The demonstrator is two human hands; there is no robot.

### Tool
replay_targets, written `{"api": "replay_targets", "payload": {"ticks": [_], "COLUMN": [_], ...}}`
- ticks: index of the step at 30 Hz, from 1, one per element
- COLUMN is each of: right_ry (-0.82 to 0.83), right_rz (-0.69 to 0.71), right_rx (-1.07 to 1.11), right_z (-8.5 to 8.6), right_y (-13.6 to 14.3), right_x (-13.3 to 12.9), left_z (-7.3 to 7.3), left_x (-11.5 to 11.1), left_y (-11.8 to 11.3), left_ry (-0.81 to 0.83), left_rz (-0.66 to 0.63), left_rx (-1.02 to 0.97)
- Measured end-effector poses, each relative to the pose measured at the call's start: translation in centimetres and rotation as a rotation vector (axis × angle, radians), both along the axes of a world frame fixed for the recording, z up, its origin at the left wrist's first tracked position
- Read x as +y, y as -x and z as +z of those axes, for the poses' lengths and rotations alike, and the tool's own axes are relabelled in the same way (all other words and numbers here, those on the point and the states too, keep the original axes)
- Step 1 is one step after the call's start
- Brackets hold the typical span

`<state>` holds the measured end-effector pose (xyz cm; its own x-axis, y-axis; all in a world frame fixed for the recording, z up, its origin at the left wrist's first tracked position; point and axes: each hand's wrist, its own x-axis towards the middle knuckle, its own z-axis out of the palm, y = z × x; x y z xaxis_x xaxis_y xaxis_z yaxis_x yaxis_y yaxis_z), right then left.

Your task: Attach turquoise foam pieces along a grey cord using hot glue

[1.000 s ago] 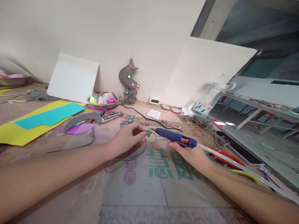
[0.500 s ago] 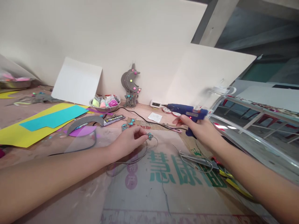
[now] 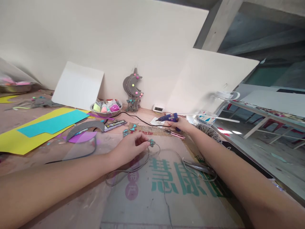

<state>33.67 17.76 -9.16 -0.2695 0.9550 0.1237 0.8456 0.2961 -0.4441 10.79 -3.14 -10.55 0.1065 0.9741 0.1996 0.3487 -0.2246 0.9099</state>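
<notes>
My left hand (image 3: 132,147) pinches a small grey-and-turquoise ornament (image 3: 152,143) between thumb and fingertips. From it a thin grey cord (image 3: 128,171) loops over the clear plastic sheet (image 3: 143,206) with green printed characters. Farther off, my right hand (image 3: 182,125) grips a blue glue gun (image 3: 169,117), its nozzle pointing left just over a small white paper (image 3: 154,121). More turquoise-and-grey pieces (image 3: 128,129) lie beyond my left hand. Scissors (image 3: 200,167) rest under my right forearm, partly hidden by it.
A grey moon-shaped hanging ornament (image 3: 133,85) stands against the white wall. Left of it are a metal bowl (image 3: 95,112) of colourful clay packets, a white board (image 3: 78,84) and yellow foam sheets (image 3: 14,140). A black cable (image 3: 138,118) crosses behind. Grey yarn (image 3: 209,133) sits at right.
My right hand has carried the glue gun left and down, from beside the table's right edge to the white paper. My left hand stays nearly still with the ornament.
</notes>
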Motion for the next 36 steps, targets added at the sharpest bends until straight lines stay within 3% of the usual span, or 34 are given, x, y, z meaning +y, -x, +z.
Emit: {"api": "replay_targets", "payload": {"ticks": [6,12,36], "right_ry": [-0.042,-0.103,-0.135], "right_rz": [0.080,0.126,0.104], "right_rx": [-0.081,-0.158,-0.334], "right_z": [0.9,0.4,0.4], "right_y": [-1.6,-2.6,-3.2], "right_x": [-1.9,-3.6,-0.1], "left_z": [0.2,0.1,0.0], "left_x": [-0.2,-0.2,-0.1], "left_y": [-0.1,-0.1,-0.1], "left_ry": [0.001,-0.025,0.004], "left_rz": [0.014,0.022,0.005], "left_rx": [0.021,0.050,0.060]}}
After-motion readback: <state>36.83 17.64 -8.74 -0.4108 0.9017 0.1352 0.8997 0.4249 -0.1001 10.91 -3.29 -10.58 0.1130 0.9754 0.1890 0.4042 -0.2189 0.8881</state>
